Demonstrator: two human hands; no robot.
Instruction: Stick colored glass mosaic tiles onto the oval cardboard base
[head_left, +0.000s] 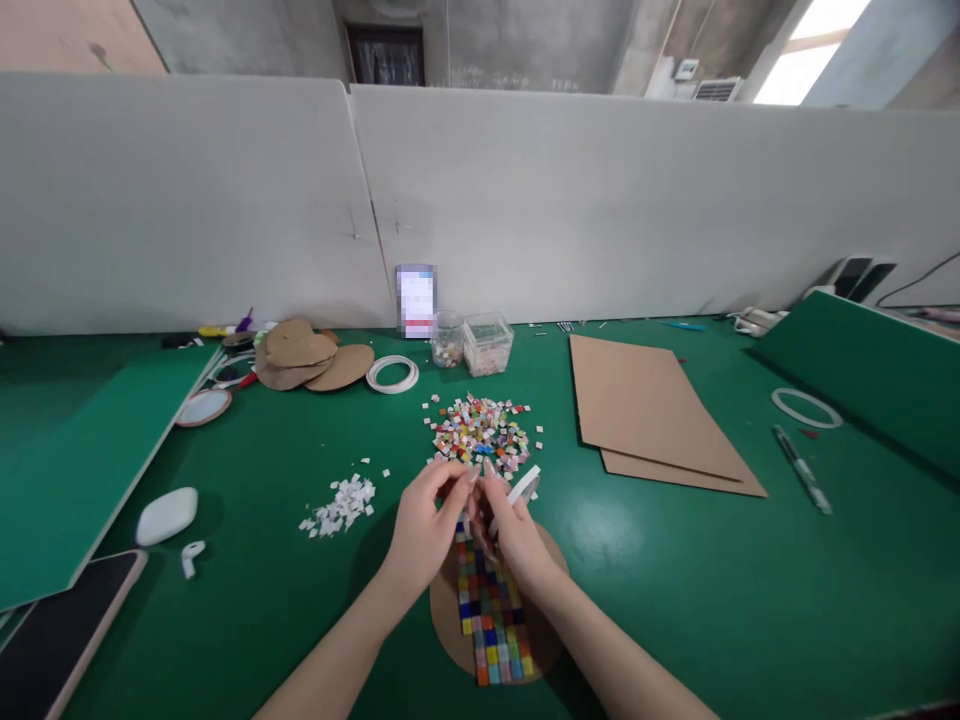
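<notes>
My left hand and my right hand meet above a round cardboard disc. A narrow roll of white tape is held in my right hand, its thumb and forefinger close to the left fingertips. The left thumb and forefinger are pinched together, and what lies between them is too small to make out. Rows of coloured square mosaic tiles cover the middle of the disc, partly hidden by my hands. Just beyond my fingers spreads a pile of loose mosaic tiles.
White paper scraps lie left of my hands. Clear containers and a phone stand by the partition. Cardboard sheets are at right, cardboard discs at back left. An earbud case sits near a green board.
</notes>
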